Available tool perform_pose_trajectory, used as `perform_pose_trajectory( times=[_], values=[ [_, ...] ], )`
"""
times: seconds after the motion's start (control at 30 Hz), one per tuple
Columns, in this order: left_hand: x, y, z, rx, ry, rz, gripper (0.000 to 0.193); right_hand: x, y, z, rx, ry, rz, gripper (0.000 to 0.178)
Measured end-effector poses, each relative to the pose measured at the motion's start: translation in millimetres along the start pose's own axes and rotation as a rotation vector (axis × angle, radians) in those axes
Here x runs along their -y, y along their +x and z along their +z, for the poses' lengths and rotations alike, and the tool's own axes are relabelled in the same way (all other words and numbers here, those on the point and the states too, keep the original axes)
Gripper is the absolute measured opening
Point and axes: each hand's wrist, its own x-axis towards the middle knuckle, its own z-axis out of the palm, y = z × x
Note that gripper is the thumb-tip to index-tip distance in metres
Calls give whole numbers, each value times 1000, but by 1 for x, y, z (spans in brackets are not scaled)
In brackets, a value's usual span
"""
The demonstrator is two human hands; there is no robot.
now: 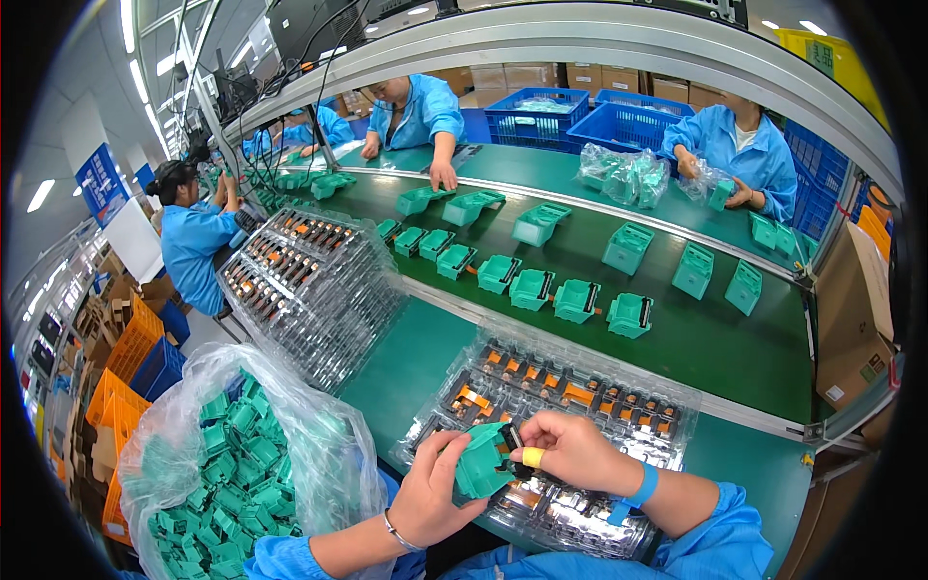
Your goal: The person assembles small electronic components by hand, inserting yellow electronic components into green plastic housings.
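Observation:
My left hand (425,498) is closed around a green plastic housing (478,466), held tilted above the near edge of the bench. My right hand (580,452) pinches a small black part (513,447) against the housing's right side; a yellow wrap covers one of its fingers. Whether that part is seated in the housing, I cannot tell. Beneath both hands lies a clear plastic tray (688,398), holding rows of black parts with orange strips (580,393). To the left of my left arm, a clear bag (333,440) is full of loose green housings (256,449).
Beyond the tray, a green conveyor belt (735,343) carries rows of green housings (628,315). Stacked clear trays (314,290) rise at the left. Co-workers in blue sit along the far side and left. A metal frame (580,39) arches overhead; a cardboard box (855,314) stands right.

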Motion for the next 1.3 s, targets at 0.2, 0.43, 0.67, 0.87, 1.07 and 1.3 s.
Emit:
perform_pose_trajectory(
  times=[0.2, 0.43, 0.67, 0.87, 1.07, 1.3],
  values=[
    [-3, 1, -4, -14, -10, 45, 82, -10, 2, 0, 114, 283, 57, 21],
    [-5, -1, -3, -17, -11, 116, 78, -9, 0, -1, 227, 339, 135, 21],
    [-12, -6, 1, -68, 28, 166, 77, -5, -11, 1, 79, 215, -65, 18],
    [0, -15, -15, -108, 107, 115, 100, 33, -22, -40, -315, -632, -939, 19],
    [31, -41, -55, -243, 148, -67, 82, 29, -30, -79, -273, -1009, -1241, 13],
    [56, -96, -118, -475, 291, -385, 63, -61, 4, -157, -788, -602, -275, 18]
  ],
)
